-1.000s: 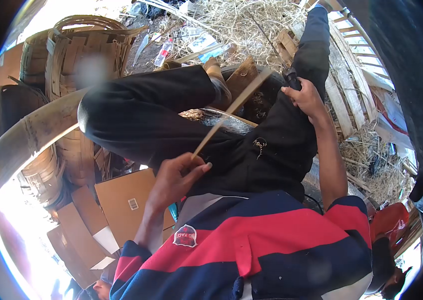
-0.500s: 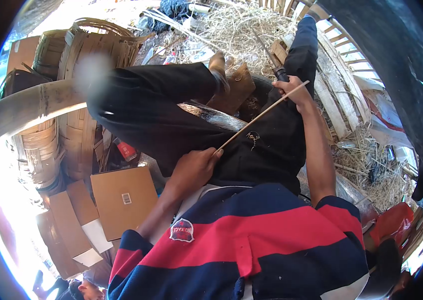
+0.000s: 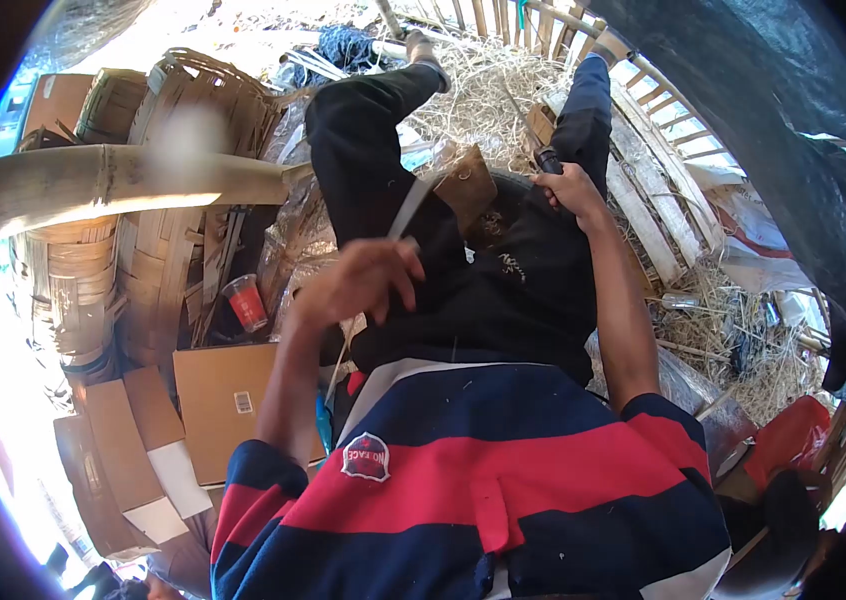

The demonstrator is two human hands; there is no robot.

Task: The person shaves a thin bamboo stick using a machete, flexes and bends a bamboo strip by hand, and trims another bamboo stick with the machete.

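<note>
My left hand (image 3: 363,285) is over my left thigh, somewhat blurred, its fingers bent and apart. Just beyond it shows a pale flat strip (image 3: 409,207); whether the hand touches it I cannot tell. A thin light stick (image 3: 340,358) lies partly behind my left forearm, near the cardboard. My right hand (image 3: 571,192) is wrapped round the black handle (image 3: 547,158) of a knife above my right leg. Its thin blade (image 3: 519,110) points away and blurs against the straw. Between my legs stands a brown flat piece (image 3: 467,188), with shavings (image 3: 511,265) on my trousers nearby.
A thick bamboo pole (image 3: 63,190) crosses at the left, before woven bamboo baskets (image 3: 158,270). Cardboard boxes (image 3: 223,400) and a red-printed plastic cup (image 3: 246,305) sit at my left. Wooden slats (image 3: 658,190), straw (image 3: 723,330) and a dark sheet (image 3: 783,120) line the right.
My left hand has come off the long thin stick's lower end and moved left and up. The stick no longer lies across my lap. My left leg has stretched forward; my right hand still grips the knife.
</note>
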